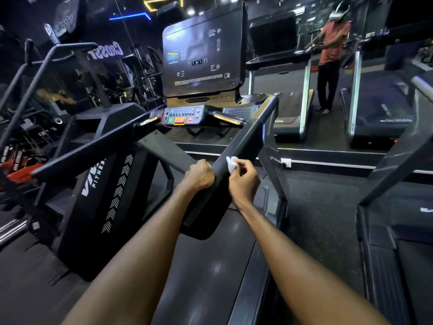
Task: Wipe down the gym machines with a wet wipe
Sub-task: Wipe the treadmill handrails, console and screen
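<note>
White and crumpled, the wet wipe (230, 163) is pinched in the fingers of the right hand (243, 181) and pressed against the right side of the treadmill's right handrail (243, 141), close to its near end. The left hand (200, 175) sits on the other side of the same black rail, fingers curled over its edge and gripping it, so the two hands lie just beside each other with the rail between them. The rail runs up and away to the treadmill's console (184, 117), where green, red and yellow-framed buttons show below a large dark screen (201, 57). The belt (210, 266) lies under both forearms. To the left stands a black machine with a panel (110, 195) bearing white arrow marks and lettering that is partly cut off, perhaps a brand name. In the mirror (328, 127) ahead, a person in an orange shirt (332, 43) stands at a treadmill.
</note>
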Demonstrator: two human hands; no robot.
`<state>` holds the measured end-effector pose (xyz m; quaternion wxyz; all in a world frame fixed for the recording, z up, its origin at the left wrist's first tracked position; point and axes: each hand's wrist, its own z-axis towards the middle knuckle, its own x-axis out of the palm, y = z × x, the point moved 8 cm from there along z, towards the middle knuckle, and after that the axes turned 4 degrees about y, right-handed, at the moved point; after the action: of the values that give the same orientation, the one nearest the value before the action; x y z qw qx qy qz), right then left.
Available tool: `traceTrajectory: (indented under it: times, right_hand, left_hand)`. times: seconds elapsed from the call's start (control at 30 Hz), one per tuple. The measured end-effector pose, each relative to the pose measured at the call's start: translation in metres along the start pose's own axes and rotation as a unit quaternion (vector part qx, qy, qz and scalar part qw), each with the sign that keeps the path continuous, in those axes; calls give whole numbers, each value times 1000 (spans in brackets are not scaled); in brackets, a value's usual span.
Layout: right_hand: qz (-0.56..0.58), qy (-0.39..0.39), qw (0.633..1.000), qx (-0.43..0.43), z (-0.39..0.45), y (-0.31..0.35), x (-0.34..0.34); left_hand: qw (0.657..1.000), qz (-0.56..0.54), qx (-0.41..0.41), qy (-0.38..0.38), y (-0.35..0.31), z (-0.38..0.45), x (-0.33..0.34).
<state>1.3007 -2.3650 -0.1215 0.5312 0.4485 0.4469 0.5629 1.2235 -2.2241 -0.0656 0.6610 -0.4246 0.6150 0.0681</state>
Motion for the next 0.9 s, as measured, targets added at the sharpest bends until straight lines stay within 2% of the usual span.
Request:
traceTrajectory:
  times: [0.1,0.23,0.3,0.37,0.43,0.5,0.57,0.7,0.8,0.9]
  right_hand:
    - [5,7,998,55,-14,-32,-4]
    - [-11,32,998,-61,-25,0,1]
    - [-13,26,996,-90,-8,20,3]
    - [-13,18,998,-57,17,15,4]
    - [-14,16,999,34,37,-18,-1]
    - [-34,45,993,103,31,-51,-4]
    - [-39,68,994,81,14,-56,-3]
    - [-10,56,996,-73,12,4,7]
    - [-12,42,998,-53,43,18,14]
    - [0,23,999,26,59,-17,8]
  left_hand:
    - [1000,-5,4,-10,0,8,-1]
    - [1000,-2,-1,2,-11,17,3]
    - [1000,-2,-4,3,-15,22,4]
    - [1000,2,-8,-7,-15,27,5]
    - [1000,1,-12,-21,-16,33,5]
    - [999,-4,-18,-30,-16,37,5]
    - [999,-6,-19,-36,-16,43,5]
    - [999,1,-15,-37,-18,48,5]
    - [999,11,-9,-35,-18,48,5]
    - [999,25,-3,-38,-18,48,4]
